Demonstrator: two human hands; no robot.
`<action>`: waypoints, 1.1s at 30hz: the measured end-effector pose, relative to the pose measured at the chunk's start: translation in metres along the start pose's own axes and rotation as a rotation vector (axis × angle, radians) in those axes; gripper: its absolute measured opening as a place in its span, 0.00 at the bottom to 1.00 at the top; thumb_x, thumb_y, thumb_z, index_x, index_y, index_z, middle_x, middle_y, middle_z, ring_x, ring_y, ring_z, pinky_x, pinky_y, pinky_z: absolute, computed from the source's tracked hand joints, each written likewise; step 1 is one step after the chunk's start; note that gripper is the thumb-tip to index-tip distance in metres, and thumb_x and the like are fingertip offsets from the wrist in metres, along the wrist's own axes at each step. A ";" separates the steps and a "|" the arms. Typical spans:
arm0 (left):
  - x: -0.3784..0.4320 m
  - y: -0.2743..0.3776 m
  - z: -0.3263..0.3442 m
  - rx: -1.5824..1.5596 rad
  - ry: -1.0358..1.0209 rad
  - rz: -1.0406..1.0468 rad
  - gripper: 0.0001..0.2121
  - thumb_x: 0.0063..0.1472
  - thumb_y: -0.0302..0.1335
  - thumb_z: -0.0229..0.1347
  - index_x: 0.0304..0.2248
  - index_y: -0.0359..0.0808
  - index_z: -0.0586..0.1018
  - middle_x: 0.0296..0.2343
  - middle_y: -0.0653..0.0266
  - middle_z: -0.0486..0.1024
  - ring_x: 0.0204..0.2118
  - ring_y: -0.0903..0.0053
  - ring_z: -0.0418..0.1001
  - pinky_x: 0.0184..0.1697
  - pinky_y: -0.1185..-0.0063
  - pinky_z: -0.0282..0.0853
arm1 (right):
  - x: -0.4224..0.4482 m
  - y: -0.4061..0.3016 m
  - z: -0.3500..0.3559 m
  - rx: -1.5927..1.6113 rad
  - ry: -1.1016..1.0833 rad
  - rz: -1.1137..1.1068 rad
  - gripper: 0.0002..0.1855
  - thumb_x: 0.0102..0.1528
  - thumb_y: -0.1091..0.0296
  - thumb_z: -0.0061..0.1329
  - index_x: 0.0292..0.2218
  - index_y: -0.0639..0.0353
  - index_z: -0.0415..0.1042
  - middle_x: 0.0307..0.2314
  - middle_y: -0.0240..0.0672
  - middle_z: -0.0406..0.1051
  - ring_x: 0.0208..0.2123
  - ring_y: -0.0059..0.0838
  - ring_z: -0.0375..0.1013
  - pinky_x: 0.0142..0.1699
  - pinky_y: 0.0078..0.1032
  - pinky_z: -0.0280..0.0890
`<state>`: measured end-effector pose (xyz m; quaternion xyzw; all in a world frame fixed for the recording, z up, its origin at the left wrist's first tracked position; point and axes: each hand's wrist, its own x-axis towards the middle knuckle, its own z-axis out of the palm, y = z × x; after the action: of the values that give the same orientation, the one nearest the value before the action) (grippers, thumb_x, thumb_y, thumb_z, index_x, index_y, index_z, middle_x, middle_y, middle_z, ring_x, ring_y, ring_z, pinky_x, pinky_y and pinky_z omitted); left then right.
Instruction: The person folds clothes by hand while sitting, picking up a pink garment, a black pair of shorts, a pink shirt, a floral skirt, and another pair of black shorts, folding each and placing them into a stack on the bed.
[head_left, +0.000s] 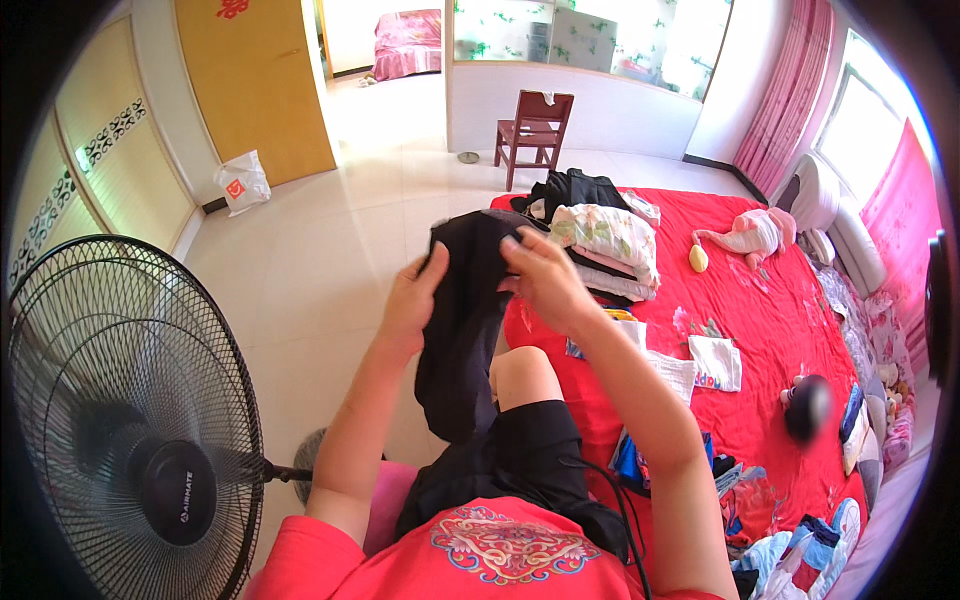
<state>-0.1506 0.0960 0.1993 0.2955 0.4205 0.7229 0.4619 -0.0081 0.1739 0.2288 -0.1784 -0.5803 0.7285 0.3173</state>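
Observation:
A dark cloth garment (469, 315) hangs between my hands, its lower part falling over my lap. My left hand (412, 296) grips its left upper edge, thumb on top. My right hand (544, 274) pinches the upper right edge, slightly blurred. What kind of garment it is, I cannot tell. To the right, on a red bedsheet (757, 315), lie a stack of folded bedding (604, 244), black clothing (574, 191) behind it, and a folded white garment (715, 363) with coloured print.
An Airmate standing fan (180, 491) is close on the left. A wooden chair (534, 131) stands beyond the bed, a white plastic bag (244, 182) by the door. On the bed are a pink plush toy (757, 234) and more clothes (795, 559) at the lower right.

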 end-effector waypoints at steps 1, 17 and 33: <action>0.005 0.007 -0.006 0.021 0.075 0.093 0.16 0.52 0.36 0.50 0.34 0.30 0.71 0.28 0.64 0.71 0.29 0.81 0.69 0.32 0.84 0.64 | 0.003 -0.005 -0.005 -0.018 0.106 -0.018 0.10 0.52 0.63 0.38 0.33 0.59 0.63 0.26 0.29 0.64 0.30 0.16 0.62 0.35 0.18 0.60; 0.034 0.081 -0.017 0.100 -0.084 0.339 0.08 0.49 0.24 0.51 0.31 0.31 0.72 0.26 0.65 0.71 0.29 0.82 0.69 0.35 0.85 0.63 | 0.001 -0.088 -0.058 -0.542 0.511 -0.439 0.12 0.49 0.64 0.44 0.32 0.63 0.63 0.21 0.38 0.66 0.19 0.21 0.63 0.24 0.19 0.59; 0.037 0.076 0.001 0.275 -0.100 0.284 0.10 0.53 0.31 0.50 0.28 0.30 0.74 0.24 0.67 0.72 0.26 0.86 0.67 0.31 0.88 0.61 | -0.027 -0.120 -0.080 -0.728 0.404 0.058 0.16 0.48 0.60 0.46 0.30 0.67 0.68 0.20 0.28 0.67 0.21 0.16 0.65 0.26 0.14 0.58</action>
<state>-0.1969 0.1136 0.2679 0.4477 0.4461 0.7008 0.3307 0.0925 0.2295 0.3202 -0.4348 -0.7207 0.4347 0.3202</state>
